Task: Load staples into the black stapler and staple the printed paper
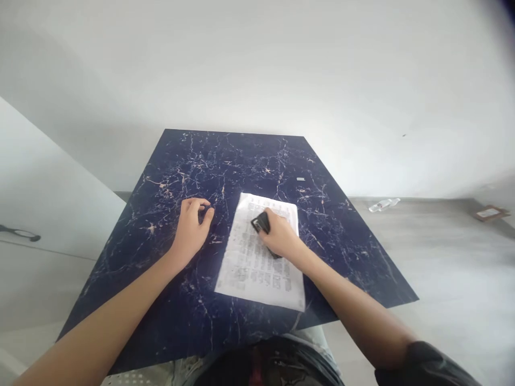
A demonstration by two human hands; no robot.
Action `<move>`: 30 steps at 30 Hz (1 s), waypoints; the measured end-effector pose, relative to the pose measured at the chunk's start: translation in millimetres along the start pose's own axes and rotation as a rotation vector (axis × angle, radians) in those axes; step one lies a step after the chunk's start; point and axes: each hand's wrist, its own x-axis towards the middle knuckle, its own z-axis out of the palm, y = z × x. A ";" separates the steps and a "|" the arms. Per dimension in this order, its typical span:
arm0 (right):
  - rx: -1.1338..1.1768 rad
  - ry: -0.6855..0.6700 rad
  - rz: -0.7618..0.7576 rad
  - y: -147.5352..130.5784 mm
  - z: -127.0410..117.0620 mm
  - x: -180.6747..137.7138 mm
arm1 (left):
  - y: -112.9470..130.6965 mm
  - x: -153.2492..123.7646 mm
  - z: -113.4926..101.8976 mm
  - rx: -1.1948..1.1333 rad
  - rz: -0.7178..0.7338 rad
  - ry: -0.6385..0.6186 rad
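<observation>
A printed sheet of white paper [257, 273] lies at a slight slant on the dark blue marbled table [201, 327]. Over its upper half, my right hand [281, 233] is closed around what looks like a black stapler [260, 221], whose far end pokes out past the fingers. Part of the stapler is hidden under the palm. My left hand [193, 222] rests on the table to the left of the sheet, apart from it. Its fingers are loosely curled with a gap to the thumb, and nothing shows between them.
A small whitish strip [300, 179] lies on the table beyond the paper. Clear plastic packaging [384, 205] and a brown box-like item [491, 213] are on the floor at right. A white wall [241, 69] stands behind the table; a white cabinet [48, 198] is at left.
</observation>
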 end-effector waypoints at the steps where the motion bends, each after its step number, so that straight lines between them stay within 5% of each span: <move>1: -0.012 0.019 0.016 17.9 -10.5 -6.0 | -0.6 0.1 0.6 0.001 -0.004 -0.005; 5: 0.015 0.099 0.100 74.4 -45.4 -25.8 | -3.8 1.8 2.4 0.006 -0.022 -0.014; 13: 0.228 -0.052 0.091 112.2 -74.8 -25.6 | -11.5 12.8 -1.0 -0.011 -0.088 0.025; 18: -0.061 0.326 0.073 142.0 -101.6 40.4 | -34.5 35.1 -18.8 -0.044 -0.089 0.099; 23: -0.150 0.203 0.050 140.0 -69.5 105.0 | -67.3 59.9 -55.1 -0.036 -0.184 0.171; 26: -0.313 0.085 0.098 132.3 -44.3 113.5 | -87.2 69.3 -75.1 -0.051 -0.250 0.266; 30: -0.363 0.106 0.119 110.4 -23.7 111.1 | -107.5 76.9 -90.0 -0.109 -0.312 0.394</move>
